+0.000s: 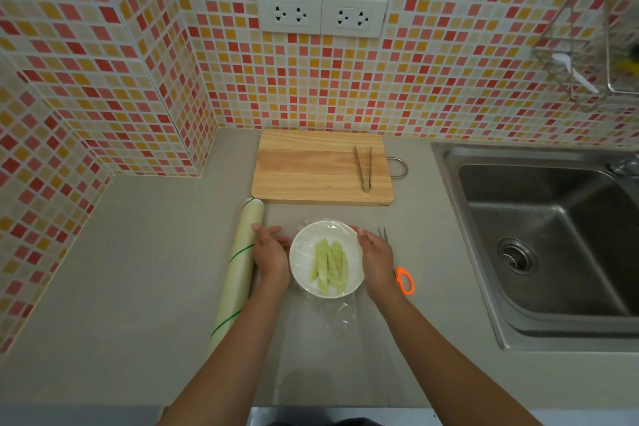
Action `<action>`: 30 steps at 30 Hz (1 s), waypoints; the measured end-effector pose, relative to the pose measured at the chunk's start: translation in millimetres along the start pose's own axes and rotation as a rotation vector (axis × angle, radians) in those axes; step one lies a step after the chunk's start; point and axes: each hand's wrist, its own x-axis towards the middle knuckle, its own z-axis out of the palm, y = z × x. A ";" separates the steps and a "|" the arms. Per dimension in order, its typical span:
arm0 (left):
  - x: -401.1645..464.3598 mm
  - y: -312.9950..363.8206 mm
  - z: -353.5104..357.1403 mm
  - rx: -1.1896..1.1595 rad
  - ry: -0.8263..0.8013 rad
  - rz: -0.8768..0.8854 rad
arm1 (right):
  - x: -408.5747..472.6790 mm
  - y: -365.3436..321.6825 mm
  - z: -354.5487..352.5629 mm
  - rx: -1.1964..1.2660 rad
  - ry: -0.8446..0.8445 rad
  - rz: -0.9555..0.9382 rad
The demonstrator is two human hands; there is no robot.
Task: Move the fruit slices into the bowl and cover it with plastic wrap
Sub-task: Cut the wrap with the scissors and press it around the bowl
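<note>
At centre frame, the left hand [271,258] and right hand [377,261], open, flank the bowl [304,273], pressing plastic wrap [337,316] down over fruit slices [330,261].

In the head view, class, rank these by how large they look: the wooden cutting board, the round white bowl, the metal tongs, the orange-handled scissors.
1. Wooden cutting board
2. Round white bowl
3. Metal tongs
4. Orange-handled scissors, partly hidden by the right hand, so unsure against the tongs.

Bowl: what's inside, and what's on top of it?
Inside the white bowl: several pale green fruit slices. Clear plastic wrap lies over it, spilling onto the counter. Whether the wrap is tucked under the rim can't be seen.
</note>
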 end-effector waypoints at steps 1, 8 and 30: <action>-1.1 0.0 -0.6 0.027 -0.010 0.040 | 0.0 -0.4 0.1 -0.009 0.002 -0.006; -29.1 1.8 -11.7 0.331 -0.175 0.709 | -0.7 -0.7 0.6 -0.014 0.003 -0.029; -33.6 4.7 -8.1 0.502 -0.372 0.597 | 29.1 -17.8 0.1 -0.254 -0.046 0.041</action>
